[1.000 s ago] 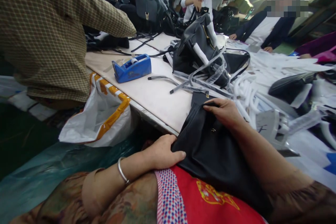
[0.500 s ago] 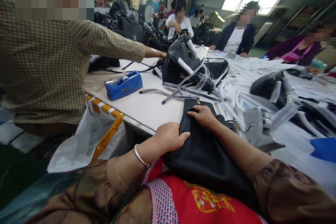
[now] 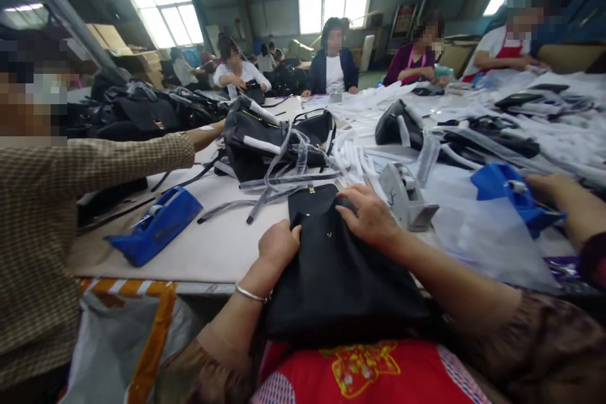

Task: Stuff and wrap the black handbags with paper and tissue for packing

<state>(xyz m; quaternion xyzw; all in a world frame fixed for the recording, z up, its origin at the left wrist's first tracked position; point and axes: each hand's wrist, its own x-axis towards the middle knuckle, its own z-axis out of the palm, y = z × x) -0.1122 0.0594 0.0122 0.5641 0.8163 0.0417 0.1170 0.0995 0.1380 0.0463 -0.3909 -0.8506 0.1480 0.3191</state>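
A black leather-like bag (image 3: 341, 284) lies across my lap and the table's edge, its flap with a small gold clasp (image 3: 311, 189) stretching away from me onto the tabletop. My left hand (image 3: 280, 245) grips the bag's left side, thumb on top and fingers hidden beneath. On the right side, near the base of the flap, my right hand (image 3: 372, 218) is closed on the bag's edge. Just beyond the flap sit another black bag (image 3: 253, 145) and straps in clear plastic wrap (image 3: 284, 170).
A blue tape dispenser (image 3: 161, 224) stands left, a grey one (image 3: 404, 196) right, and a second blue one (image 3: 514, 192) by a co-worker's hand (image 3: 549, 189). A checked sleeve (image 3: 127, 161) reaches in from the left. White padding strips (image 3: 353, 151) are heaped mid-table. A white sack (image 3: 104, 341) hangs below the edge.
My view has swung to the right, bringing the right-hand co-worker's hand and second blue dispenser into sight. Both my hands stay on the bag, which now shows more of its front.
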